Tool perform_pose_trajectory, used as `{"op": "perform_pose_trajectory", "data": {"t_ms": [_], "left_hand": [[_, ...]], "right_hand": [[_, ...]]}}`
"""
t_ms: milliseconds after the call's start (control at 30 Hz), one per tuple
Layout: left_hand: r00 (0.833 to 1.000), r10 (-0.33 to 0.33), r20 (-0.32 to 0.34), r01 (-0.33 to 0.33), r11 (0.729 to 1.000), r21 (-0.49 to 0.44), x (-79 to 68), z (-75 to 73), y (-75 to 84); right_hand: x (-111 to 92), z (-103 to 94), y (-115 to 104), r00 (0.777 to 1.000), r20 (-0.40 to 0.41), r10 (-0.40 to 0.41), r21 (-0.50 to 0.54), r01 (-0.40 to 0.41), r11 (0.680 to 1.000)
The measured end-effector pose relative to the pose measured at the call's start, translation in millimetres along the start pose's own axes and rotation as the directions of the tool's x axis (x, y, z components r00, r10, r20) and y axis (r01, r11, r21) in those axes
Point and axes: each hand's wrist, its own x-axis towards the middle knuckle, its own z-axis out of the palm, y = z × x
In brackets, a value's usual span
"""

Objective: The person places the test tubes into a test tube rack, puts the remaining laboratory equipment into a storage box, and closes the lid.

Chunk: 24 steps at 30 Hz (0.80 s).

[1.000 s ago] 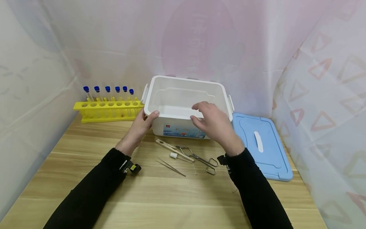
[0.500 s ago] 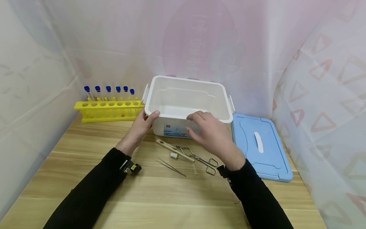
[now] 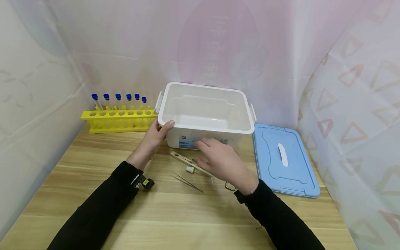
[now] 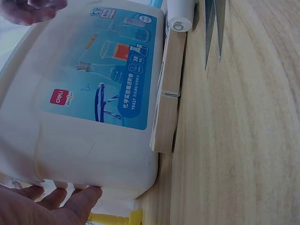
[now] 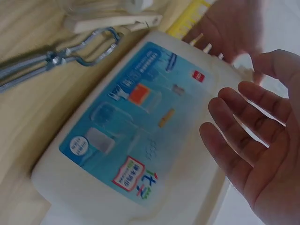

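Note:
My left hand (image 3: 152, 139) grips the near left corner of a white plastic storage box (image 3: 212, 130), thumb over the rim. In the left wrist view its fingers (image 4: 82, 201) lie against the box's side. My right hand (image 3: 220, 159), fingers parted and holding nothing, is over the tools before the box's labelled front. Under it are metal crucible tongs (image 5: 56, 58), mostly hidden in the head view. A wooden test tube clamp (image 3: 179, 158) lies beside a white stopper (image 3: 189, 169) with a thin tube. Metal tweezers (image 3: 187, 182) lie nearer the person.
Left of the box stands a yellow test tube rack (image 3: 115, 130) with several blue-capped tubes (image 3: 118, 96). A blue lid (image 3: 268, 156) with a white handle lies flat at the right. Fabric curtains (image 3: 218, 41) surround the wooden table (image 3: 156, 215).
My right hand has moved from above the box opening, down and toward the person, to over the tools. The left hand and the box have stayed in place.

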Motion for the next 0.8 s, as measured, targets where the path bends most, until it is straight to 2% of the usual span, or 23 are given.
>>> {"op": "perform_pose_trajectory", "data": {"t_ms": [400,633,800], "left_hand": [[1.0,0.013,0.004,-0.013,1.0,-0.007,-1.1,0.1,2.1],[1.0,0.015,0.001,-0.015,1.0,0.002,-2.0,0.5,2.3],[1.0,0.02,-0.003,-0.02,1.0,-0.004,-1.7,0.9,1.5]], "right_hand": [[-6.1,37.3,-23.9,0.981,0.181,-0.068,-0.025,0.074,0.997],[-12.0,57.9,-36.8,0.972,0.211,-0.106,-0.043,0.117,0.992],[-15.2,67.8,-43.5,0.955,0.267,-0.129,-0.043,0.146,0.988]]}}
